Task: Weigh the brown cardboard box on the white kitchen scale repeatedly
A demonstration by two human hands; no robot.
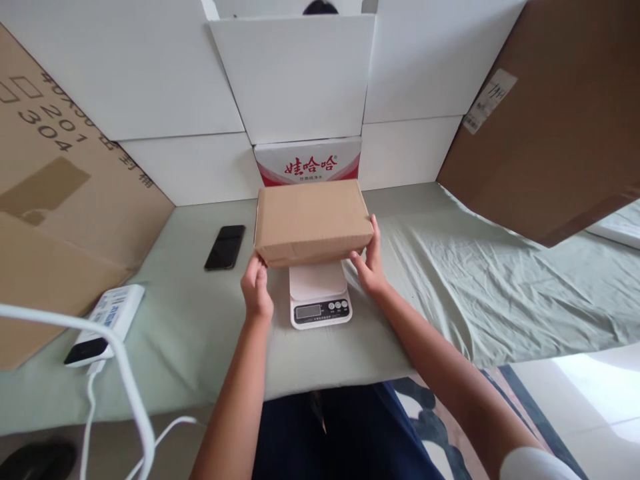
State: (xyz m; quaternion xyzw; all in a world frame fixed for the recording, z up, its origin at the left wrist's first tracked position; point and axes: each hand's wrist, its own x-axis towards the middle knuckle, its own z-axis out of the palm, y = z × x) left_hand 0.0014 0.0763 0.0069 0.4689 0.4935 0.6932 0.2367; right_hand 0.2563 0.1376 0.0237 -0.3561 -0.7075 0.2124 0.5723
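Observation:
A closed brown cardboard box (313, 217) is gripped at its two near corners. My left hand (257, 287) has its fingers closed round the left corner, and my right hand (369, 260) holds the right corner with thumb and fingers. Below the box stands a white kitchen scale (320, 293), its small display and round buttons facing me. The box covers the scale's far part; whether it touches the platform I cannot tell.
A black phone (225, 247) lies to the left on the green cloth (420, 267). Further left is a white power device (106, 325) with a cable (123, 363). A red-and-white carton (310, 162) stands behind, with large cardboard panels on the left (75, 193) and right (555, 120).

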